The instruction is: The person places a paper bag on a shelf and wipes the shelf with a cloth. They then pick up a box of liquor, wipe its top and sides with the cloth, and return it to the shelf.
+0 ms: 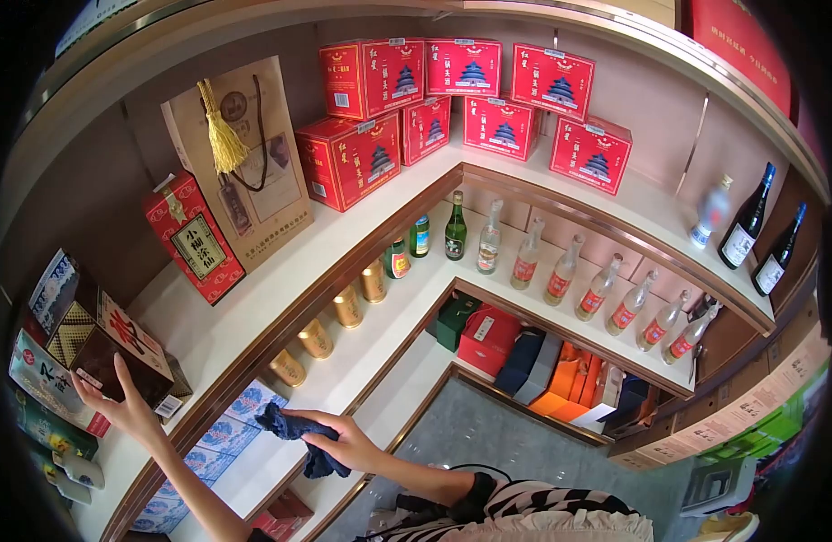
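My left hand reaches to the left end of the upper shelf, its fingers apart against the front of a dark brown gift box. Whether the fingertips press on the box or rest lightly is hard to tell. A pale box with dark lettering stands beside it. My right hand is closed around a crumpled dark blue cloth, held out over the lower shelves. A red liquor box and a tan paper bag with a yellow tassel stand further along the shelf.
Red boxes are stacked in the shelf's corner. Several clear glass bottles and gold canisters line the middle shelf. Dark bottles stand near the right shelf edge. Blue-and-white boxes sit below, close to my arms.
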Action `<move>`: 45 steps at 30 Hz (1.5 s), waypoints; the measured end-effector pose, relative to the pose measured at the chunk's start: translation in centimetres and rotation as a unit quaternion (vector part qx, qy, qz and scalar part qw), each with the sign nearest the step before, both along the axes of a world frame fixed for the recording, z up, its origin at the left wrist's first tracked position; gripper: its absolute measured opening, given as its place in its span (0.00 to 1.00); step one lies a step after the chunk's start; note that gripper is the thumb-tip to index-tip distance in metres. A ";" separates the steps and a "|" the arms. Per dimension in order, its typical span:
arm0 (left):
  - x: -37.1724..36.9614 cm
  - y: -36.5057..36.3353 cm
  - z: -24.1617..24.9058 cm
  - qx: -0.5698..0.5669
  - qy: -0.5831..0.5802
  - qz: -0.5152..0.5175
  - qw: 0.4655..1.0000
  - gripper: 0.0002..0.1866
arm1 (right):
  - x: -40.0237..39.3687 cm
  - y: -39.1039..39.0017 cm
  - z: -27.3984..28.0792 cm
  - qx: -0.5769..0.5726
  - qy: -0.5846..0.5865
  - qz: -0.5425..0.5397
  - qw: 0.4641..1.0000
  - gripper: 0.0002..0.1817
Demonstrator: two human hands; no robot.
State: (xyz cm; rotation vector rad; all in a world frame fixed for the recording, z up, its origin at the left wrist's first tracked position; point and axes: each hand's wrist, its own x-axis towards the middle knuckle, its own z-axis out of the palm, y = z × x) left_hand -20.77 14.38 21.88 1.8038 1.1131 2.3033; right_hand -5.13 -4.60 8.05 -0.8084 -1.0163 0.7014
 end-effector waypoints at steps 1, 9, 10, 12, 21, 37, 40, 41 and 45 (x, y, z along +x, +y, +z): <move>0.4 -0.1 0.1 0.000 0.001 0.000 1.000 0.41 | 0.0 0.0 -0.1 0.002 -0.001 -0.001 1.000 0.21; 2.2 -0.2 0.4 -0.011 0.042 0.140 0.989 0.54 | 0.5 -0.1 -0.3 -0.019 0.008 0.022 1.000 0.21; 2.3 0.0 0.3 -0.021 0.049 0.151 0.987 0.56 | 0.5 -0.1 -0.4 -0.017 0.006 0.018 1.000 0.21; 2.1 0.4 0.1 -0.023 0.049 0.154 0.987 0.56 | 0.7 -0.2 -0.3 -0.026 0.012 0.025 0.999 0.21; 1.5 1.5 -0.5 -0.026 0.052 0.177 0.983 0.55 | 1.0 -0.3 -0.3 -0.035 0.010 0.051 0.998 0.21; 1.2 1.7 -0.8 0.021 0.040 0.170 0.984 0.49 | 0.8 -0.2 -0.6 -0.026 0.018 0.043 0.999 0.21; 1.0 1.8 -0.8 0.069 0.039 0.123 0.989 0.43 | 0.8 0.3 -1.6 -0.041 -0.029 0.011 0.999 0.20; 0.7 2.4 -0.9 0.081 0.036 0.099 0.991 0.44 | 0.5 0.3 -1.5 -0.032 -0.026 -0.009 0.999 0.20; -0.9 3.7 -2.0 -0.002 0.014 -0.024 1.000 0.45 | 0.3 -0.1 -0.2 -0.061 0.018 0.008 0.998 0.20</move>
